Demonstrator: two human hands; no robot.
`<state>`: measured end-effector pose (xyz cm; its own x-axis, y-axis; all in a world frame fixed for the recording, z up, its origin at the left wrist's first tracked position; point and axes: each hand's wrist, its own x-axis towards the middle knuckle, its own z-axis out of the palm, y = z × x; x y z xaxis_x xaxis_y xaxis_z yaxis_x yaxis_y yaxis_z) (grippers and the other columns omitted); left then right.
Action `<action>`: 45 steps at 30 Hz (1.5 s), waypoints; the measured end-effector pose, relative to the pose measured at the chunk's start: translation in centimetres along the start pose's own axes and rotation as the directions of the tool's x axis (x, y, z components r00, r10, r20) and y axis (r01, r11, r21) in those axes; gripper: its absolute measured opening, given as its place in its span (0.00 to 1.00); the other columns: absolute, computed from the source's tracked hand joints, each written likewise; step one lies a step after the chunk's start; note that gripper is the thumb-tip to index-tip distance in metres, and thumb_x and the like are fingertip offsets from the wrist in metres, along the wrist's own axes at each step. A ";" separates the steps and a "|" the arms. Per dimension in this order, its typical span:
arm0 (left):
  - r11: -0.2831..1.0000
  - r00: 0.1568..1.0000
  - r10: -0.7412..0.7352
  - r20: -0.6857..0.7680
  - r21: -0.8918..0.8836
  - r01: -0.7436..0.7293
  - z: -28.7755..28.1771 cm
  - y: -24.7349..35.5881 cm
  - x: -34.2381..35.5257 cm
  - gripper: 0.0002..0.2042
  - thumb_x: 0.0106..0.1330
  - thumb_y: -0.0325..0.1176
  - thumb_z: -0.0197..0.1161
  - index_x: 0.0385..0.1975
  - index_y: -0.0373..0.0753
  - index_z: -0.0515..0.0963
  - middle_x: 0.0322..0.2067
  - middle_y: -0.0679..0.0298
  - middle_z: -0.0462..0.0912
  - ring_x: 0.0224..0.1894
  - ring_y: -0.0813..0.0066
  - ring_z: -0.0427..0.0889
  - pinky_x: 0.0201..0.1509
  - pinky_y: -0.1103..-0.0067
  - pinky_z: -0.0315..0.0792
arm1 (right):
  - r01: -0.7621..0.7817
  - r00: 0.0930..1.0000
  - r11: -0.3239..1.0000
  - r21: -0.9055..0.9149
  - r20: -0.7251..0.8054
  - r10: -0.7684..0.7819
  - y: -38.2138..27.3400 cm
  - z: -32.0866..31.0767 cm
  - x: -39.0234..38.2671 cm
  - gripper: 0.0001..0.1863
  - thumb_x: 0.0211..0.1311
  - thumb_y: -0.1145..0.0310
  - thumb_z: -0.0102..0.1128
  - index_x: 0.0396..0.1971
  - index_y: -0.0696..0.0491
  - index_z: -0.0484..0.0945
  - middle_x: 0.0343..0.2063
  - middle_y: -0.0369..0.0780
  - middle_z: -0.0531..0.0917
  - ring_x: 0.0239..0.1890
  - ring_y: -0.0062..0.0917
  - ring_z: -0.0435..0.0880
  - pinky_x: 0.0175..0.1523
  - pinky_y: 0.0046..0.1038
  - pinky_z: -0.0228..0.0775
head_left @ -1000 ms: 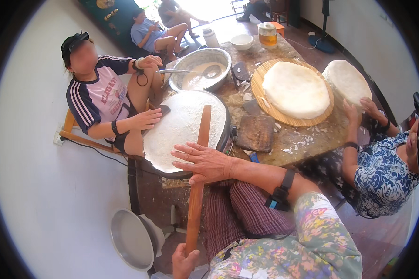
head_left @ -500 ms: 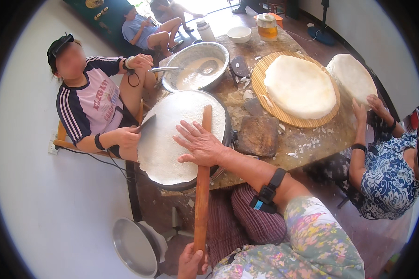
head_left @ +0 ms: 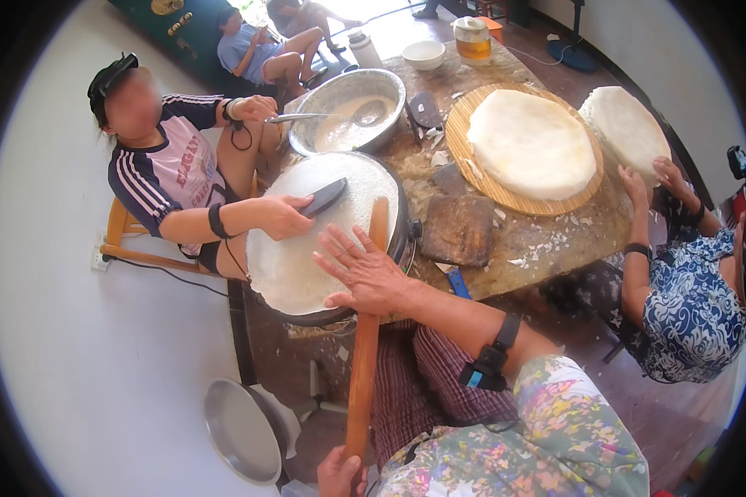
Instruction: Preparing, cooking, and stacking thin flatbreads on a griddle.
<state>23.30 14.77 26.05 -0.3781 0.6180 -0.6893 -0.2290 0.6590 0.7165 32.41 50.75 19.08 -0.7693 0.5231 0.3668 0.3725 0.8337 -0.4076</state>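
Observation:
A long wooden stick (head_left: 363,377) slants up from my lap, its far end over the white batter sheet (head_left: 294,257) on a round dark griddle. My left hand (head_left: 338,472) is closed around the stick's near end, low in the view. Across its upper part lies my right hand (head_left: 365,273), palm down with fingers spread over the sheet's right side. A co-worker's hand (head_left: 283,217) at the left holds a dark flat scraper (head_left: 325,199) over the sheet, close to my right fingertips.
Behind the griddle stands a metal basin (head_left: 389,79) of batter with a ladle (head_left: 371,113). Stacked white sheets (head_left: 535,149) lie on a bamboo board. Another person holds a white stack (head_left: 626,124) at the right. A blue-handled tool (head_left: 456,282) and dark wooden block (head_left: 457,230) are nearby.
The co-worker's scraper has moved from the sheet's left edge toward its middle. My hands keep their places on the stick, which tilts slightly more to the right. The blue-handled tool now shows.

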 end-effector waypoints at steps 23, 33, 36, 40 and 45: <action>0.990 0.997 0.051 0.054 0.132 -0.058 0.8 0.6 -0.5 0.11 0.67 0.35 0.59 0.45 0.38 0.72 0.15 0.68 0.72 0.10 0.83 0.67 0.11 0.85 0.58 | -0.036 0.998 0.998 -0.043 -0.061 0.033 0.4 -0.5 -0.7 0.43 0.63 0.39 0.45 0.71 0.49 0.50 0.73 0.44 0.40 0.75 0.37 0.32 0.75 0.44 0.25; 0.999 0.995 0.004 0.101 0.036 -0.008 1.6 4.8 2.3 0.10 0.67 0.32 0.57 0.43 0.36 0.71 0.16 0.61 0.73 0.10 0.78 0.67 0.10 0.82 0.62 | -0.108 0.992 0.994 0.017 -0.064 0.109 3.3 0.1 1.2 0.41 0.65 0.42 0.44 0.70 0.52 0.50 0.72 0.46 0.43 0.75 0.37 0.34 0.76 0.41 0.28; 0.997 0.995 -0.023 0.101 0.071 0.015 0.7 3.6 1.5 0.10 0.67 0.32 0.57 0.43 0.35 0.71 0.16 0.61 0.73 0.10 0.78 0.67 0.11 0.81 0.62 | -0.096 0.989 0.995 0.024 -0.106 0.098 2.1 0.0 -0.6 0.40 0.65 0.43 0.45 0.70 0.53 0.52 0.72 0.46 0.45 0.75 0.34 0.33 0.76 0.38 0.25; 0.994 0.997 0.026 0.077 0.101 -0.033 -0.3 0.8 0.9 0.10 0.67 0.32 0.58 0.42 0.33 0.70 0.16 0.60 0.73 0.10 0.78 0.67 0.11 0.81 0.62 | -0.087 0.981 0.996 0.019 -0.171 0.089 0.6 -0.8 -2.0 0.39 0.64 0.47 0.50 0.69 0.53 0.54 0.71 0.45 0.49 0.75 0.34 0.38 0.75 0.39 0.29; 0.986 0.998 0.067 0.015 0.151 -0.068 -1.2 -3.9 -0.3 0.13 0.67 0.34 0.59 0.48 0.36 0.72 0.16 0.69 0.72 0.10 0.83 0.67 0.12 0.85 0.59 | 0.134 0.901 0.975 0.177 -0.431 -0.046 -2.2 -1.4 -3.4 0.23 0.57 0.68 0.61 0.55 0.53 0.73 0.46 0.42 0.79 0.51 0.34 0.77 0.56 0.32 0.69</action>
<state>23.22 11.50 23.60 -0.3790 0.6671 -0.6413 -0.0647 0.6722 0.7375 34.94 47.37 19.86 -0.4866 0.5095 0.7096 0.1682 0.8518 -0.4962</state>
